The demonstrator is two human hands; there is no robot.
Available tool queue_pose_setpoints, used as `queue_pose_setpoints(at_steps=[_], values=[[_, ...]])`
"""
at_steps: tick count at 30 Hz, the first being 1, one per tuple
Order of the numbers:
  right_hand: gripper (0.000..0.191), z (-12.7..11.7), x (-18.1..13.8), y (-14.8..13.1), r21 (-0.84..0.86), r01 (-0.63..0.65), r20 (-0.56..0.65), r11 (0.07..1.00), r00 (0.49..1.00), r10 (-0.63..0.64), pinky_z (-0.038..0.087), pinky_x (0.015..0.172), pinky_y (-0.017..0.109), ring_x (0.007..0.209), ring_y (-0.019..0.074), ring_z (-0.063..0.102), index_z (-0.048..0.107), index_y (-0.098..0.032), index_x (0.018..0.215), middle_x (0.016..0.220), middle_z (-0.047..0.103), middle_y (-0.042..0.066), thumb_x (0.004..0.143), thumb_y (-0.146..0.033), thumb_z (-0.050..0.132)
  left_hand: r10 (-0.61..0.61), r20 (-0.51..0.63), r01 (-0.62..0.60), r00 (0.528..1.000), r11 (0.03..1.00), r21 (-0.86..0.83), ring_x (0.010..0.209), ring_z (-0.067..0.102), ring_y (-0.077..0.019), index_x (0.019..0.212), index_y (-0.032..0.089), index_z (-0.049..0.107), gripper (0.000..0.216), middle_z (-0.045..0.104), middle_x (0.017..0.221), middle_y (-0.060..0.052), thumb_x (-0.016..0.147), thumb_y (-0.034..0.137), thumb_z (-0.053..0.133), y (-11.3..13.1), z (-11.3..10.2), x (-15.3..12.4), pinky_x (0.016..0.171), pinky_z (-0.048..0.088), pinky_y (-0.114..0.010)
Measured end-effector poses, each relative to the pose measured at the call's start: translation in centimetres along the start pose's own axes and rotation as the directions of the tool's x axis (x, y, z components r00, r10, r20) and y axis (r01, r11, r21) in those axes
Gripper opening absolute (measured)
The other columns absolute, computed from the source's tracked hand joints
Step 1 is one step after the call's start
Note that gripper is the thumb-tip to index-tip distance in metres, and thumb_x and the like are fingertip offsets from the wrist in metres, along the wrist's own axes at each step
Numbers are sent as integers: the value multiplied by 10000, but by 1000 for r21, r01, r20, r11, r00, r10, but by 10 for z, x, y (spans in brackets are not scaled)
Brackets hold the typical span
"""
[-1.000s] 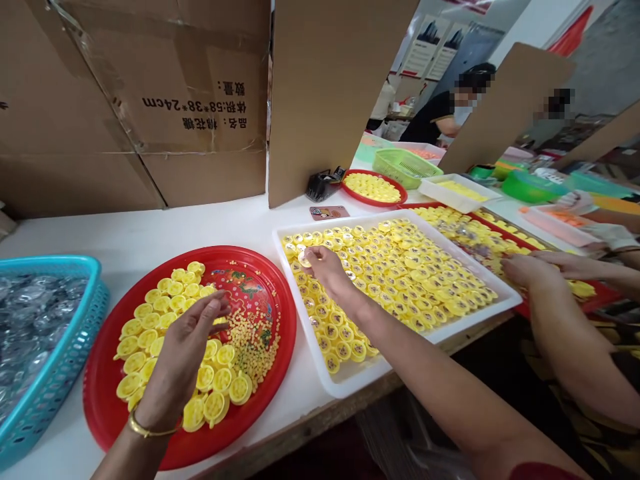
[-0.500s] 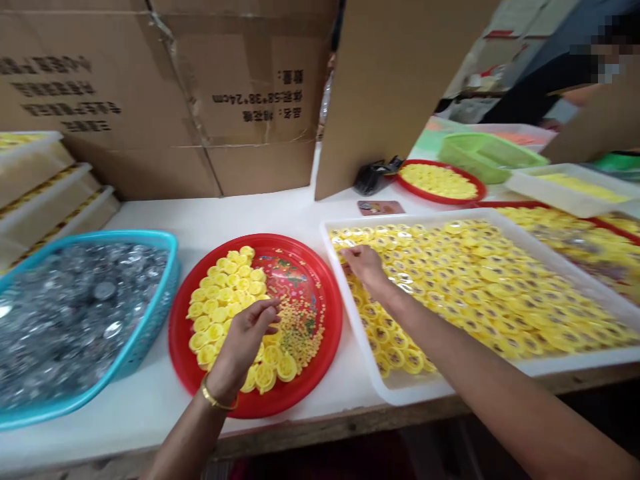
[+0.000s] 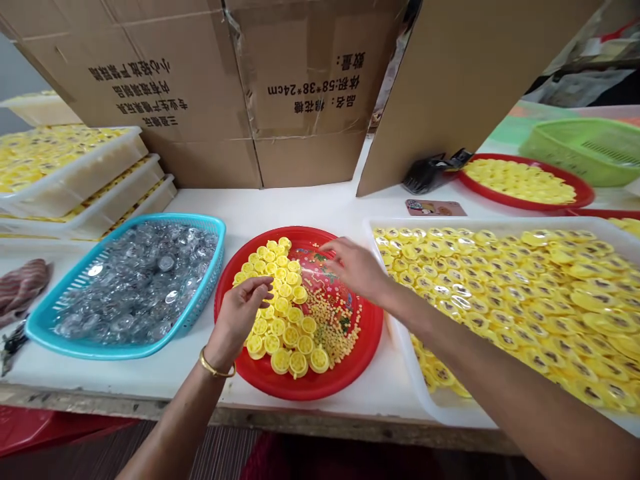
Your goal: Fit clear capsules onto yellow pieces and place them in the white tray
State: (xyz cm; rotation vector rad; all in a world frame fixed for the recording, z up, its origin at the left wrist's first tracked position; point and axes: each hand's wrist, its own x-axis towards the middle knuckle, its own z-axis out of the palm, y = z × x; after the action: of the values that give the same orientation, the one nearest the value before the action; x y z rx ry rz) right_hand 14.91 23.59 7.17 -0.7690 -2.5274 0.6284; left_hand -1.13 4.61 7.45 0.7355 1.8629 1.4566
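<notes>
A round red tray in front of me holds yellow caps laid in rows and a heap of tiny yellow beads. My left hand hovers over the caps, its fingers curled against the thumb; what they pinch is hidden. My right hand reaches across the tray's far right part, fingers loosely spread and nothing seen in them. To the right, a white tray is packed with finished yellow caps.
A blue basket of clear plastic pieces sits left of the red tray. Stacked white trays stand far left, cardboard boxes and a cardboard divider behind. A second red tray, green basket and black object lie back right.
My right hand has left the white tray and moved left over the red tray. My view has swung left, so the neighbour's hands are out of view. My left hand stayed over the caps.
</notes>
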Motion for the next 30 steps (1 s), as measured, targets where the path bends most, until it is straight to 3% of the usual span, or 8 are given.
queue_pose_setpoints(at_steps=[2,5,11,16,20,26,30], values=[[324,26,18,-13,-81,119,174,990,979,-104,466,844,305,1009,192,605,623,-194,1096,1170,624,82,820,-68,510,31,6,-31,999,999,19,776,647,-158,981,130,685,336,695,952,-83,768,374,593,4,0,0,674,526,-283],[347,56,39,-16,-111,178,268,978,953,-143,452,835,292,1038,200,595,635,-172,1076,1147,635,99,792,-20,505,64,17,-65,998,996,58,767,649,-161,958,138,693,314,700,943,-81,770,366,588,6,-4,-2,664,533,-289],[221,68,46,-2,-106,164,278,981,952,-129,423,739,262,937,185,615,633,-196,994,1026,674,60,786,-129,597,45,-23,-42,999,993,109,727,654,-166,940,131,697,321,706,903,-84,772,377,576,-7,-24,-3,646,538,-297],[148,60,36,7,-186,69,228,980,973,-25,384,641,275,805,193,613,608,-171,938,904,682,72,799,-220,605,99,29,-103,995,968,229,778,664,-185,965,155,697,291,713,934,-82,818,334,522,-14,-11,5,690,538,-321],[192,48,18,15,-251,2,185,968,982,46,381,630,286,781,200,611,589,-144,977,916,675,102,815,-247,593,281,174,-331,944,801,500,878,652,-199,947,179,712,248,711,956,-73,838,214,493,-11,23,21,811,507,-346],[217,29,-13,10,-336,-46,186,941,976,114,424,714,309,877,233,627,577,-134,1042,988,674,128,830,-176,556,384,441,-572,811,365,734,890,615,-216,1011,169,686,303,654,921,-101,833,87,454,-12,82,49,817,493,-348],[207,20,-21,2,-373,-65,218,926,964,155,440,733,305,885,234,633,595,-145,1015,978,679,133,850,-110,475,369,500,-612,783,316,725,899,602,-248,935,147,675,237,633,904,-119,797,76,497,-18,100,52,823,489,-379]])
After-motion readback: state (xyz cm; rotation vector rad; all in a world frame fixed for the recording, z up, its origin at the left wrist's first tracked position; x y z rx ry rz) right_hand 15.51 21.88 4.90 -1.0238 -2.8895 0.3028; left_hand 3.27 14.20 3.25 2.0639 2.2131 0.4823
